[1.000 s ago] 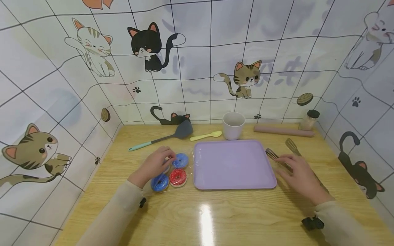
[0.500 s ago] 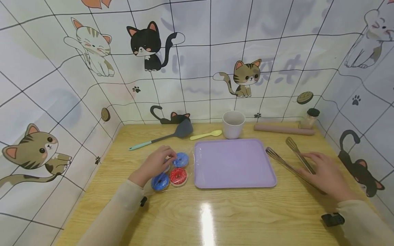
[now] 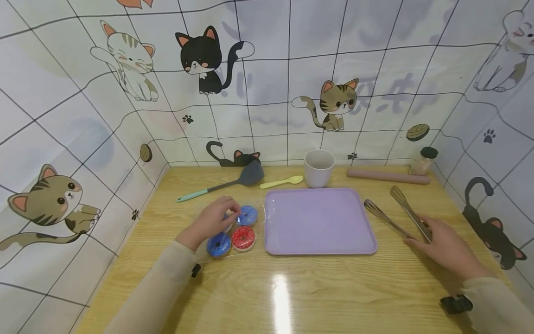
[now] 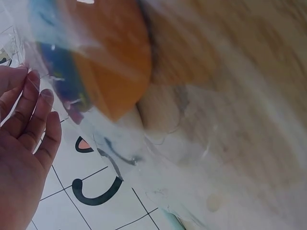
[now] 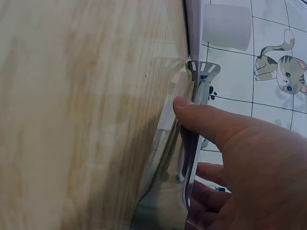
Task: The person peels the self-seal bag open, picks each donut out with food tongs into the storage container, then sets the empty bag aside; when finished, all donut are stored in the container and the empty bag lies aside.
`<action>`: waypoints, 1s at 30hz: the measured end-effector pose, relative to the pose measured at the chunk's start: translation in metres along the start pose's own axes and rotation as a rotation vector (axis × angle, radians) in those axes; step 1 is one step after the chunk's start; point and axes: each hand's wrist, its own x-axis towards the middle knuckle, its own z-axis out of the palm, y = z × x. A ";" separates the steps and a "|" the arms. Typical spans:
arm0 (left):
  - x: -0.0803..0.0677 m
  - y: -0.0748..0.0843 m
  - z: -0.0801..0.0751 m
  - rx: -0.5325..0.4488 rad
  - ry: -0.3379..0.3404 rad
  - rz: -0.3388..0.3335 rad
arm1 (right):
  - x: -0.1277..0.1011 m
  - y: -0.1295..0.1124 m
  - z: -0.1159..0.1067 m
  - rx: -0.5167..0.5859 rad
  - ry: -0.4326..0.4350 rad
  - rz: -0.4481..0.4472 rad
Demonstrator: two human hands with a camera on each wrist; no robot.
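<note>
My left hand (image 3: 212, 220) pinches a clear plastic bag (image 3: 259, 207) with ring donuts in it, over the left part of the table. A light blue donut (image 3: 248, 215), a red one (image 3: 243, 238) and a dark blue one (image 3: 219, 244) show; another is partly covered by the hand. In the left wrist view the bag's film, blurred, fills much of the picture beside the fingertips (image 4: 47, 96). At the right, my right hand (image 3: 448, 243) grips metal tongs (image 3: 410, 212), thumb on one arm and fingers on the other. The slotted tips are spread apart and point away from me.
A lilac tray (image 3: 321, 222) lies between the hands. Behind it stand a grey cup (image 3: 319, 170) and a yellow spoon (image 3: 282, 183), with a dark turner (image 3: 252, 174) farther left. A rolling pin (image 3: 388, 176) and a black-lidded jar (image 3: 423, 162) are at the back right.
My right hand has moved right, from over the tongs' left arm to a grip around both arms. The tongs and my left hand with the bag have hardly moved.
</note>
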 end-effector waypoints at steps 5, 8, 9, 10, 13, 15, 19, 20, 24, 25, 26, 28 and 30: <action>0.001 -0.001 0.000 -0.006 0.004 0.008 | -0.003 0.002 0.002 0.038 0.042 -0.008; 0.000 -0.001 0.000 0.001 0.004 0.012 | -0.005 0.003 0.004 0.062 0.076 -0.017; 0.000 -0.001 0.000 0.003 0.006 0.015 | -0.006 0.003 0.004 0.068 0.089 -0.021; 0.000 -0.001 -0.001 0.001 0.010 0.018 | -0.006 0.003 0.003 0.076 0.094 -0.022; 0.000 -0.002 -0.001 -0.001 0.025 0.030 | -0.008 -0.002 0.001 0.082 0.114 -0.021; 0.000 -0.002 -0.002 -0.004 0.034 0.036 | -0.009 -0.007 -0.001 0.071 0.134 -0.029; 0.000 -0.001 -0.001 -0.003 0.043 0.043 | -0.009 -0.024 -0.005 0.061 0.184 -0.096; -0.001 -0.001 -0.001 -0.003 0.044 0.046 | -0.009 -0.029 -0.005 0.057 0.201 -0.124; -0.001 -0.002 0.000 -0.002 0.055 0.051 | -0.006 -0.052 -0.006 0.043 0.229 -0.241; 0.000 -0.002 0.000 -0.002 0.057 0.050 | -0.006 -0.059 -0.004 0.038 0.229 -0.264; -0.001 -0.002 0.000 -0.003 0.059 0.050 | -0.005 -0.065 -0.003 0.035 0.227 -0.286; -0.001 -0.002 -0.001 0.000 0.058 0.043 | -0.003 -0.078 0.002 0.040 0.210 -0.315; 0.000 -0.003 -0.001 -0.002 0.056 0.042 | -0.001 -0.090 0.008 0.054 0.196 -0.328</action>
